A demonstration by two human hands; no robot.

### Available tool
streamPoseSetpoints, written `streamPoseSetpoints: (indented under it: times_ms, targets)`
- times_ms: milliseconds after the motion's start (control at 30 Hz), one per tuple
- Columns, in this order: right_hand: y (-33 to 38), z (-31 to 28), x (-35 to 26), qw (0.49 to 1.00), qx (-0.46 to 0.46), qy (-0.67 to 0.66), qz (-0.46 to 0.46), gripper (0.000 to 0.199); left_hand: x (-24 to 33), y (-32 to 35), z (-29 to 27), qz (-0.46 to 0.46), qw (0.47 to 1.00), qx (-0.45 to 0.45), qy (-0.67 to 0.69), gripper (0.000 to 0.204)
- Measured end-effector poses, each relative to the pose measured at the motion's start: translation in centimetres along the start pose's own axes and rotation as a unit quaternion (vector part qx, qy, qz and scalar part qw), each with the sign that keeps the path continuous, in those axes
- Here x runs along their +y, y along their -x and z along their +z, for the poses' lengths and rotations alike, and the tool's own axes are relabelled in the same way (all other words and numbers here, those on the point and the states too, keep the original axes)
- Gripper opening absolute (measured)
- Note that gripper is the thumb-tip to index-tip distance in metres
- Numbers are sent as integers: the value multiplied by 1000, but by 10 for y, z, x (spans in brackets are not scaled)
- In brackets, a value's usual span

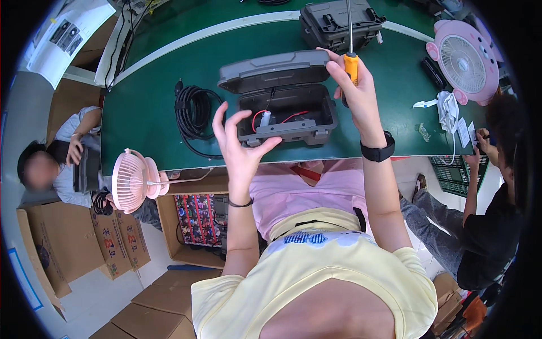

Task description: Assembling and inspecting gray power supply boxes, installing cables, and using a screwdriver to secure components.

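A dark grey hard plastic case (pixel 293 134) stands on the green table with its hinged lid (pixel 271 70) raised. Inside it are red wires, a black wire and a small white connector (pixel 265 118). My left hand (pixel 237 144) is at the case's front left corner, fingers spread, thumb along the front wall. In my right hand (pixel 361 96) is a screwdriver (pixel 351 65) with a yellow-orange handle, its shaft pointing away from me. That hand's fingertips are at the right end of the lid; whether they press on it I cannot tell.
A coiled black cable (pixel 195 113) lies left of the case. Another closed case (pixel 339 25) stands behind it. A pink fan (pixel 463 62) is at the far right, another (pixel 135 181) at the near left edge. Co-workers sit at both sides; cardboard boxes (pixel 68 237) stand below left.
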State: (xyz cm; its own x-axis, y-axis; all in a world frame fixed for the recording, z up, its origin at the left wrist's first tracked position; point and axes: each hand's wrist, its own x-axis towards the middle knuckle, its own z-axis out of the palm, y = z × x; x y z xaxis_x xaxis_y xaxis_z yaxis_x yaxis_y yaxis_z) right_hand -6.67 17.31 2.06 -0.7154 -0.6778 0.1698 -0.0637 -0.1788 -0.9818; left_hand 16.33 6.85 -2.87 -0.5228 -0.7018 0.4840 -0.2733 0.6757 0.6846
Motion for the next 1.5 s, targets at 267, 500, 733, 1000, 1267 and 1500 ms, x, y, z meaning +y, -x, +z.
streamPoseSetpoints:
  times_ms: [267,500,733,1000,1267,1500]
  targets:
    - [2,-4,0,1000,-31,2,-6,24,20,-22,-27,15,989,-120,-84,48]
    - [2,-3,-1,1000,-19,3,-2,29,28,-17,-27,14,976,-128,-176,47]
    - [1,-5,1,999,-30,8,-11,28,20,-24,-26,101,975,-150,-129,49]
    - [-1,-2,3,1000,-24,2,-6,25,33,-37,-33,32,942,-254,-218,49]
    - [-1,0,6,1000,-18,-2,1,28,26,-51,-33,130,943,-229,-206,65]
    - [-10,8,12,999,-39,0,-2,37,27,-62,-27,207,889,-400,-82,77]
